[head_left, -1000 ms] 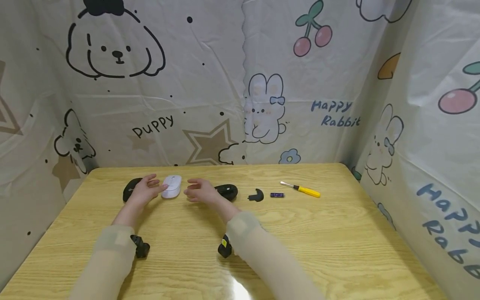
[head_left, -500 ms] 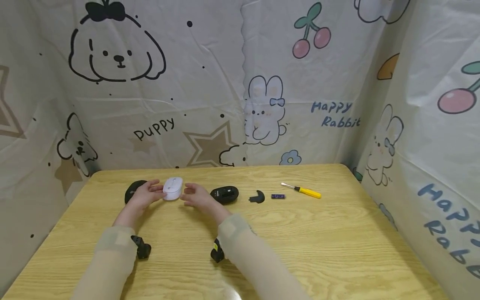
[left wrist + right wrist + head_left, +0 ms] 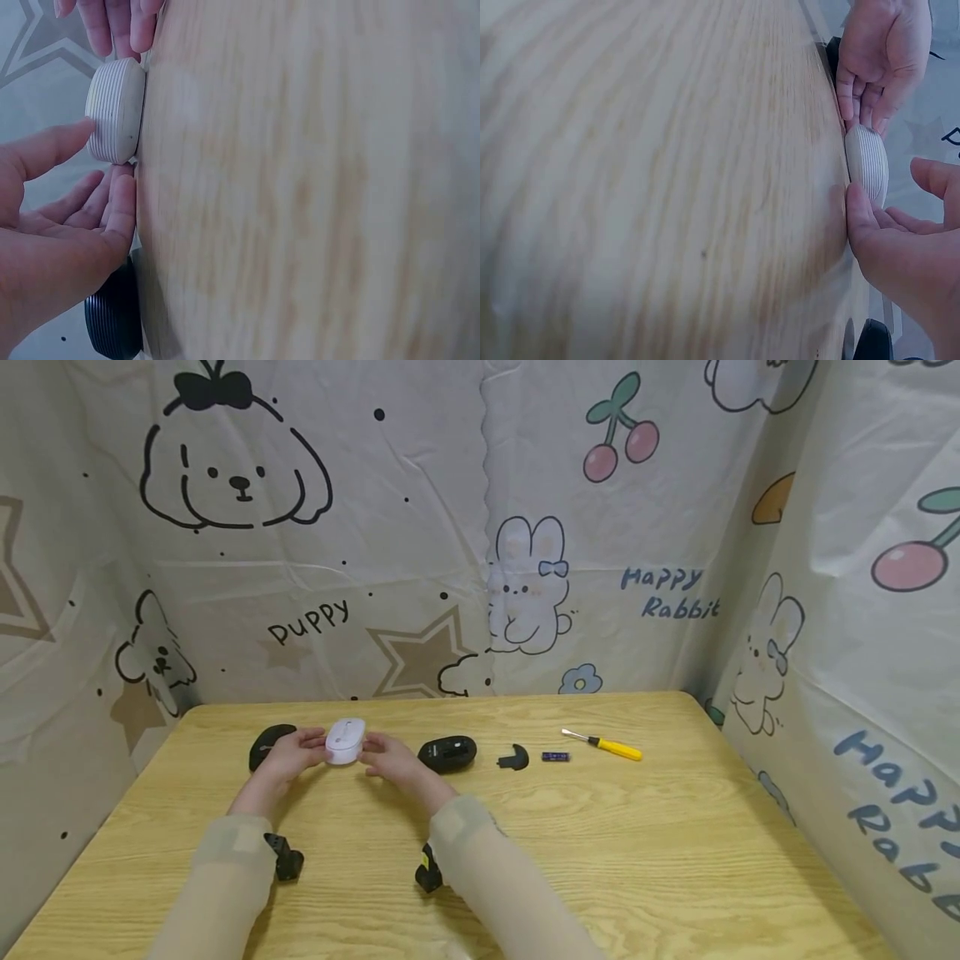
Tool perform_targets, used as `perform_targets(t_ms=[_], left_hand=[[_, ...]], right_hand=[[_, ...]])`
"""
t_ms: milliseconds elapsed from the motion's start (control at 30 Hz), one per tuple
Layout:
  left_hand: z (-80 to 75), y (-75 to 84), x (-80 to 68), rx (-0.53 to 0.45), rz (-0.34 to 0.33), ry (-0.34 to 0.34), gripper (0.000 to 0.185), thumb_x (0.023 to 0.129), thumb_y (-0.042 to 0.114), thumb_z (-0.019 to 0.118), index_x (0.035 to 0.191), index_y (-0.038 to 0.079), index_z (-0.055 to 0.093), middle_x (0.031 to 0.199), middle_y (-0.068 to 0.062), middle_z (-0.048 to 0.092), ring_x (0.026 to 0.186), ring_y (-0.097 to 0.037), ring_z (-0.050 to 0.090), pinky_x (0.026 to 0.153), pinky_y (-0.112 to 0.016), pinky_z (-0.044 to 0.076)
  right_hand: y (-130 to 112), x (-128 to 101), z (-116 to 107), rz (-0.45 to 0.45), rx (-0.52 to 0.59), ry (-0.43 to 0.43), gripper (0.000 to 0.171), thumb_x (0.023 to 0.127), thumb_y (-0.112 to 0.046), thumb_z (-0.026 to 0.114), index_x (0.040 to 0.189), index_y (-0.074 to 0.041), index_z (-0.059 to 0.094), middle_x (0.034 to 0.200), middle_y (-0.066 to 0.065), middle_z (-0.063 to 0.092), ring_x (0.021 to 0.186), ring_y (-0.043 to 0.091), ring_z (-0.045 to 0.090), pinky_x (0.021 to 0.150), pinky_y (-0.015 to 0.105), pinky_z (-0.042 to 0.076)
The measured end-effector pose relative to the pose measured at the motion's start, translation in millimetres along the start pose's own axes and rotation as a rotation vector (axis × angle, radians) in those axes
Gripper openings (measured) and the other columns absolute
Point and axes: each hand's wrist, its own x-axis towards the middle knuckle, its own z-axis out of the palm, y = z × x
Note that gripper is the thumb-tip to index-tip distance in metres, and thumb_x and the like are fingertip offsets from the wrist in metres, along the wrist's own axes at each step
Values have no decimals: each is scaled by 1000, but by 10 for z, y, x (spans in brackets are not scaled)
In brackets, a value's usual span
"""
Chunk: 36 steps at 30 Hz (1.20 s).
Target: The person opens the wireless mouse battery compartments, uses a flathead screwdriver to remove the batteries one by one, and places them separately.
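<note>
A white computer mouse (image 3: 345, 741) lies on the wooden table (image 3: 600, 843), left of centre near the back. My left hand (image 3: 294, 752) meets its left end, the thumb laid on the shell and the fingertips at the edge, as the left wrist view shows on the white mouse (image 3: 114, 111). My right hand (image 3: 386, 760) comes from the other side. Its straight fingers touch the end of the white mouse (image 3: 868, 161), and its thumb stays off the shell. The mouse rests flat on the table.
A black mouse (image 3: 264, 745) lies just behind my left hand. To the right lie an upturned black mouse (image 3: 447, 752), a black cover piece (image 3: 513, 757), a small battery (image 3: 555, 757) and a yellow-handled screwdriver (image 3: 603, 744). Printed cloth walls close in the table.
Both hands have closed in on the white mouse from either side. The right hand moved left, away from the upturned black mouse, until its fingers reached the white one.
</note>
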Motion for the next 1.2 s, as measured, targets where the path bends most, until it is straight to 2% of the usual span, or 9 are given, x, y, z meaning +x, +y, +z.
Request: perform_targets(t_ms=[233, 333, 500, 667, 800, 1033, 1200], left_hand=[[13, 31, -5, 8, -23, -3, 65, 90, 3, 57, 143, -11, 22, 144, -31, 31, 129, -36, 37, 102, -41, 41], [16, 59, -16, 13, -37, 7, 66, 89, 2, 58, 144, -10, 24, 144, -30, 32, 126, -33, 40, 96, -38, 45], [24, 110, -42, -14, -64, 27, 67, 88, 2, 62, 144, -7, 26, 144, -27, 34, 110, -21, 50, 82, -27, 52], [41, 141, -85, -80, -74, 18, 70, 87, 4, 65, 145, -4, 26, 146, -25, 32, 89, -6, 56, 80, -26, 55], [60, 197, -119, -103, -72, 26, 71, 86, 6, 66, 146, -2, 27, 146, -23, 32, 81, -4, 57, 80, -27, 55], [77, 305, -204, -41, -20, 29, 70, 88, 13, 66, 147, 3, 29, 146, -22, 33, 95, -11, 60, 93, -35, 51], [121, 408, -286, -19, 20, 44, 71, 87, 17, 68, 147, 5, 31, 147, -20, 34, 103, -16, 60, 98, -39, 48]], right_hand=[[-5, 1, -4, 4, 29, 2, 53, 93, -8, 57, 141, 2, 37, 136, 17, 51, 118, 24, 55, 93, 32, 51], [-8, -4, -4, 4, 40, 5, 53, 93, -8, 58, 141, 3, 37, 135, 17, 52, 118, 24, 55, 93, 32, 51], [-14, -21, -9, -27, 10, -3, 52, 91, -8, 60, 139, 2, 41, 133, 17, 53, 117, 24, 55, 93, 32, 50], [-51, -75, -39, -50, -18, -4, 50, 91, -12, 60, 138, -1, 44, 135, 13, 52, 116, 23, 54, 96, 34, 49], [-111, -121, -86, -69, -22, 0, 51, 91, -12, 60, 138, -4, 44, 135, 11, 50, 115, 22, 54, 97, 38, 48], [-236, -192, -169, -75, -65, 15, 50, 91, -15, 62, 138, -7, 47, 133, 7, 51, 110, 20, 58, 95, 35, 50], [-341, -273, -249, -49, 32, 22, 49, 92, -11, 60, 138, -4, 45, 131, 9, 51, 110, 22, 59, 96, 36, 50]])
